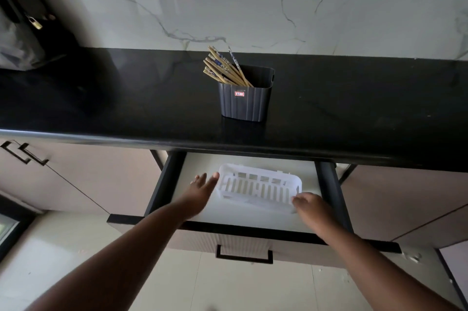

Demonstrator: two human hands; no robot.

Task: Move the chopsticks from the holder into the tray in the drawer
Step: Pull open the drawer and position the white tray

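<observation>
Marble wall backs a black bench (126,98) where chopsticks (224,69) stand in the dark holder (244,100), well beyond both hands. Below, in the open drawer (253,219), the flat, straight-fingered left hand (201,188) touches the white tray (258,188); the right hand (310,207) curls onto its near corner.

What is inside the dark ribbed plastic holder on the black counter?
A bundle of wooden chopsticks leans left inside the dark ribbed plastic holder. Its walls hide their lower ends.
</observation>
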